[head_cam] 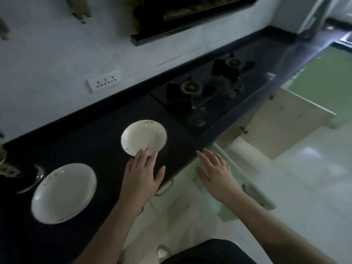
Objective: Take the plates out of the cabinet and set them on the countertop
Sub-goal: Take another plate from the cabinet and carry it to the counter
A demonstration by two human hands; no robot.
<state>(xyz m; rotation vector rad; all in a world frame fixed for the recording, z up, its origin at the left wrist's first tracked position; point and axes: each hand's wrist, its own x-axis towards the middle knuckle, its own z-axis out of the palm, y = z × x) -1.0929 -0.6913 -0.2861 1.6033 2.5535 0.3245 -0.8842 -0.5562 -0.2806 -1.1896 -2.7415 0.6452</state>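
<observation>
Two white plates lie on the black countertop point(99, 149). The larger plate point(63, 193) sits at the near left. The smaller plate point(143, 137) sits in the middle, close to the stove. My left hand point(142, 176) hovers flat over the counter with straight fingers, its fingertips at the near rim of the smaller plate. My right hand point(215, 174) is spread open past the counter's front edge, above the cabinet fronts, holding nothing. An open cabinet door point(245, 189) stands below my right hand.
A two-burner gas stove point(205, 92) is set into the counter to the right of the plates. A wall socket point(103, 82) is on the white wall behind. Another open cabinet door point(297, 111) juts out further right. A curved metal object point(36, 180) lies at the left.
</observation>
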